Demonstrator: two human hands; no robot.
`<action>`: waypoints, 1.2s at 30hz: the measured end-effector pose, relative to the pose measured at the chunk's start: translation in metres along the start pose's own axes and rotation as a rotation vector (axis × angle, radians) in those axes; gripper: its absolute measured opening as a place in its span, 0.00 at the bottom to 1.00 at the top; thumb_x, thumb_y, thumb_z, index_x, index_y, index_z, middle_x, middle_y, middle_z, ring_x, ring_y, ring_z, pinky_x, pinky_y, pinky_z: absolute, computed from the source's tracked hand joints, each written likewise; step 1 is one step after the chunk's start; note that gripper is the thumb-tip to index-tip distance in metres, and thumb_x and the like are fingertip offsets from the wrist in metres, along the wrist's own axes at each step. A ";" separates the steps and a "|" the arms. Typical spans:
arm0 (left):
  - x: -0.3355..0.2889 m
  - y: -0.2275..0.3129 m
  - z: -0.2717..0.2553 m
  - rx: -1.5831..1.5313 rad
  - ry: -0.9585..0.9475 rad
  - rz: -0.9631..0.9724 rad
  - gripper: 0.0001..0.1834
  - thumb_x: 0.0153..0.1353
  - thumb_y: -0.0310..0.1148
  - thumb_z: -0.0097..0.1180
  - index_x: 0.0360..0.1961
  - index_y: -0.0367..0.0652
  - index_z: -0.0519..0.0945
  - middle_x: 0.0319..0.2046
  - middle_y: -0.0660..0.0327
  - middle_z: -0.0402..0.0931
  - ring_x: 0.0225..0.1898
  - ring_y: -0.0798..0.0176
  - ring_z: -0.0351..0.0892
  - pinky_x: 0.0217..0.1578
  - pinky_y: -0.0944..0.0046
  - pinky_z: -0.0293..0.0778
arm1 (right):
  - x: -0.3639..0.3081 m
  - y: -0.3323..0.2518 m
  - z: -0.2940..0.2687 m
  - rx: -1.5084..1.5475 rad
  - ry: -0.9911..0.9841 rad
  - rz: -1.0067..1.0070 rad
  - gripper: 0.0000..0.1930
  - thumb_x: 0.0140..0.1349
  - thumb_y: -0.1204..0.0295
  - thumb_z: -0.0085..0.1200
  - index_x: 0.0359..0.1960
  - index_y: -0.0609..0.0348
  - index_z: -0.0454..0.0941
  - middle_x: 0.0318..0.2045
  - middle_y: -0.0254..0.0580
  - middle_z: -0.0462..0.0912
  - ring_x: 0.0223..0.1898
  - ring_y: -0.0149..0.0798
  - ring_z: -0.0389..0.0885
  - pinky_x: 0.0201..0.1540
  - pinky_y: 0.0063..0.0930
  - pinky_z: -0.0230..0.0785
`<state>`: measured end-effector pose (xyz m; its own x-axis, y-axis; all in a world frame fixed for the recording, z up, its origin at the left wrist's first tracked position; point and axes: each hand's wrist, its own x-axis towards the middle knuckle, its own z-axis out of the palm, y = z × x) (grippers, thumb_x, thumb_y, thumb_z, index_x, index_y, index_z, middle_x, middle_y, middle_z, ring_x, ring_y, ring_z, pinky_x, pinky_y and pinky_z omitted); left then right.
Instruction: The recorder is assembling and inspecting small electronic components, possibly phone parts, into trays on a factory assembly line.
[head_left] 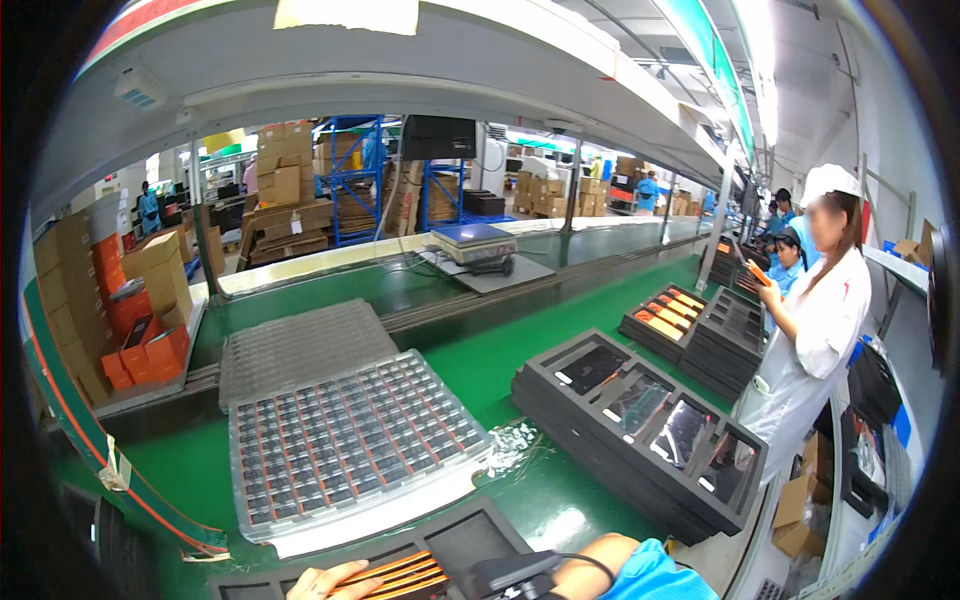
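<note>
My left hand point(330, 582) is at the lower edge, its fingers closed over the left end of several thin orange-and-black slabs point(410, 575). They lie side by side in a black foam tray point(485, 525) with recessed compartments. My right forearm point(590, 565), in a blue sleeve point(655, 575), enters from the lower right. A black device point(515, 575) with a cable sits at its wrist; the right hand itself is hidden. Beyond the foam tray, a clear plastic tray point(350, 440) holds rows of small dark parts with orange lines.
An empty grey blister tray point(300, 345) lies behind the parts. Stacked black foam trays point(640, 440) with dark, glossy-faced pieces stand at right, near small white scraps point(512, 447). A blue-topped scale point(475, 243) sits farther back. A person in white point(815, 300) stands right, holding an orange piece.
</note>
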<state>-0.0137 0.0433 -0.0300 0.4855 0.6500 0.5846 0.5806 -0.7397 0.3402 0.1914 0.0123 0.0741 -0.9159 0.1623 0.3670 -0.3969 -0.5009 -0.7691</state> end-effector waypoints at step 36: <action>-0.013 -0.003 0.011 -0.183 0.131 -0.041 0.14 0.43 0.22 0.71 0.34 0.46 0.87 0.31 0.61 0.85 0.39 0.53 0.80 0.39 0.59 0.77 | -0.043 0.073 -0.089 -1.343 0.874 -0.399 0.07 0.53 0.78 0.69 0.33 0.62 0.83 0.32 0.43 0.83 0.34 0.41 0.82 0.36 0.31 0.74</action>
<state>-0.0144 0.0387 -0.0472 0.3680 0.6607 0.6543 0.4640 -0.7403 0.4866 0.1963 0.0450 -0.0444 -0.3197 0.7245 0.6107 0.0612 0.6589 -0.7497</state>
